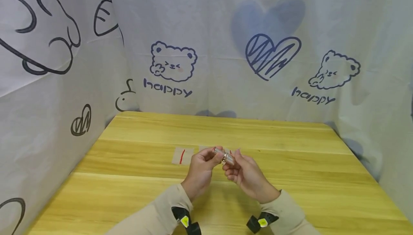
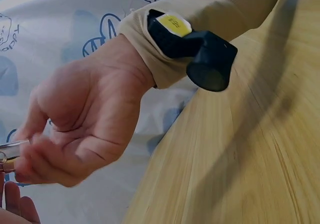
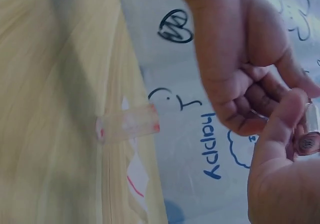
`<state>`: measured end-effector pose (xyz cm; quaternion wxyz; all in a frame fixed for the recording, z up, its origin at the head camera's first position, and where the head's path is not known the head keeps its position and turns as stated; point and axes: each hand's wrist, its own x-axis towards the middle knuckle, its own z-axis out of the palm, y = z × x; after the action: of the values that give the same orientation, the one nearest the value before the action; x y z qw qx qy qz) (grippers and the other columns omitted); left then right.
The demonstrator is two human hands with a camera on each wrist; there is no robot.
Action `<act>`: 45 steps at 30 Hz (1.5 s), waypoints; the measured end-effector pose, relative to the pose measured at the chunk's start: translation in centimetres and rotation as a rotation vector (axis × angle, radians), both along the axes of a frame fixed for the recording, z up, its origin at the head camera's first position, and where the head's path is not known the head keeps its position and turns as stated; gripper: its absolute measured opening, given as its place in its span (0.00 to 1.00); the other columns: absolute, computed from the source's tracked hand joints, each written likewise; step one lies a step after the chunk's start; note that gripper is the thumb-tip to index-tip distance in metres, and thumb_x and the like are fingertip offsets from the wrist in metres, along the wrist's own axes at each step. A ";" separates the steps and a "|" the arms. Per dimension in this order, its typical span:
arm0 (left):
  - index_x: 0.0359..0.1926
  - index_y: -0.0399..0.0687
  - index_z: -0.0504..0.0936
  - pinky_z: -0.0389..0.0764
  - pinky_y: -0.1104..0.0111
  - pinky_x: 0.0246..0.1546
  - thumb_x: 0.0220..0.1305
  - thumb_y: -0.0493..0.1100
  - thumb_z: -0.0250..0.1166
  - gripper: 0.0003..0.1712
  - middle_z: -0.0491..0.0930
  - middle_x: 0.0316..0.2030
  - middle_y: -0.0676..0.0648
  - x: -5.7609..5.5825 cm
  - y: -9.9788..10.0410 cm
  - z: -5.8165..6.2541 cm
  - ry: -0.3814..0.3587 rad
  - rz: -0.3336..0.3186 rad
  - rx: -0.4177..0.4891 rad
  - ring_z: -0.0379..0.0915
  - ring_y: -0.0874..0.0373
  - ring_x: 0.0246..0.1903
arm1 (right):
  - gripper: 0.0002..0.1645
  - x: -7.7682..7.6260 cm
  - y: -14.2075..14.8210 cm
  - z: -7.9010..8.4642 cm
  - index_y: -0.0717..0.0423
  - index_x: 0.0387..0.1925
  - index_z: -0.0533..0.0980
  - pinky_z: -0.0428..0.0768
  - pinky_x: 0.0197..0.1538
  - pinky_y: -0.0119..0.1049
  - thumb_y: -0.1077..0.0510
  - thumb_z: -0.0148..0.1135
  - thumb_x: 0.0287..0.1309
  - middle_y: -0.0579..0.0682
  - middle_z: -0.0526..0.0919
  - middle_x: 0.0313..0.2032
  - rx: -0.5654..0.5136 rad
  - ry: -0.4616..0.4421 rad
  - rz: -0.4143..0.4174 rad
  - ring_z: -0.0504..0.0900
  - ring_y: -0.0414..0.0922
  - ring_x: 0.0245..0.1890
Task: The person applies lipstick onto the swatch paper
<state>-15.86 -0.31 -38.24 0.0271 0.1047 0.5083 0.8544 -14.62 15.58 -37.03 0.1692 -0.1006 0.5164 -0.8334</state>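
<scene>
Both hands meet over the middle of the table, round a small shiny lipstick tube (image 1: 228, 159) with clear and rose-coloured parts and a ring at its middle. My left hand (image 1: 201, 167) pinches its left end between thumb and fingers. At the other end, my right hand (image 1: 251, 179) holds it with curled fingers and a raised thumb. The right wrist view shows a round pinkish end of the lipstick tube (image 3: 309, 143) with a dark mark on it. Fingers hide part of the tube in every view.
Paper pieces with red strokes, such as the left paper piece (image 1: 183, 155), lie on the wooden table (image 1: 113, 199) beyond the hands. The right wrist view shows a clear cylinder (image 3: 127, 125) with red marks standing near them. A printed white curtain (image 1: 219, 23) encloses the table.
</scene>
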 end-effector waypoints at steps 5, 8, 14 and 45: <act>0.41 0.36 0.83 0.75 0.68 0.52 0.62 0.39 0.68 0.10 0.80 0.46 0.43 0.0 -0.1 0.0 0.006 0.000 -0.030 0.75 0.57 0.47 | 0.17 -0.1 0.2 0.2 0.59 0.44 0.74 0.78 0.32 0.22 0.49 0.49 0.73 0.48 0.82 0.31 -0.023 -0.074 0.024 0.79 0.35 0.27; 0.43 0.31 0.82 0.75 0.69 0.51 0.63 0.37 0.66 0.11 0.80 0.45 0.44 0.0 0.0 0.1 -0.016 0.019 -0.058 0.75 0.57 0.47 | 0.12 0.0 0.1 0.2 0.62 0.47 0.71 0.79 0.37 0.23 0.56 0.53 0.71 0.50 0.79 0.36 0.001 -0.075 -0.052 0.80 0.36 0.30; 0.45 0.29 0.81 0.75 0.68 0.50 0.63 0.36 0.66 0.13 0.81 0.45 0.44 0.1 0.2 0.0 -0.061 0.066 -0.082 0.75 0.58 0.44 | 0.10 0.2 0.0 -0.2 0.61 0.41 0.73 0.79 0.49 0.32 0.73 0.59 0.61 0.53 0.75 0.44 0.138 0.080 -0.214 0.80 0.43 0.42; 0.59 0.36 0.73 0.77 0.54 0.48 0.49 0.41 0.78 0.37 0.76 0.51 0.39 -1.7 -6.7 -2.6 0.139 -0.076 -1.093 0.73 0.45 0.48 | 0.16 0.7 2.5 -1.5 0.71 0.51 0.67 0.77 0.54 0.35 0.70 0.58 0.64 0.57 0.72 0.47 0.236 -0.013 -0.261 0.79 0.45 0.45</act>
<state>-17.54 -7.04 -40.86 0.0746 0.1496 0.8742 0.4559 -13.95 18.04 -38.54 0.0734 -0.0068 0.6183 -0.7825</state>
